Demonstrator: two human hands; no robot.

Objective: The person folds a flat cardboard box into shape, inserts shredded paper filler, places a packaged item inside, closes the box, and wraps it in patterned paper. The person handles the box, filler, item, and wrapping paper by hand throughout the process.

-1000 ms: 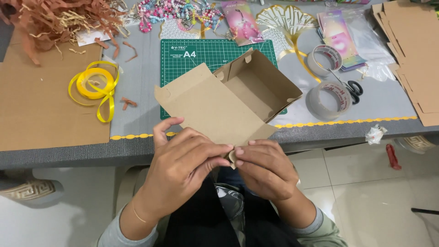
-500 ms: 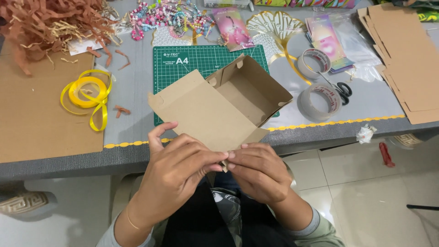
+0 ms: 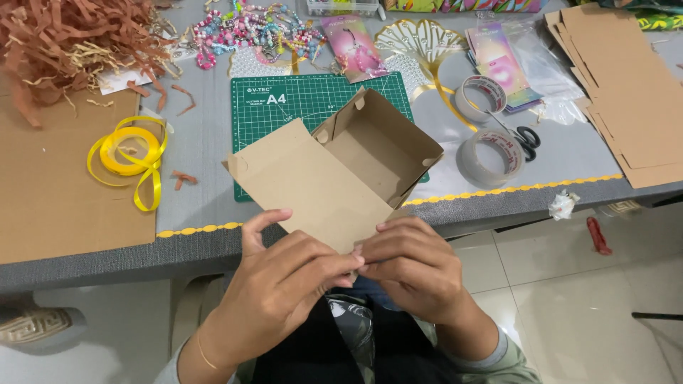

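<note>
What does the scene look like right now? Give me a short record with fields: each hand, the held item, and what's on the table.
left hand: grips the near edge of the cardboard box
right hand: pinches the same edge, fingertips meeting the left's
box state: brown, partly folded, open side up, held over the table edge
beneath box: green cutting mat
table left: yellow ribbon, brown paper shreds
table right: two tape rolls, scissors, flat cardboard sheets
</note>
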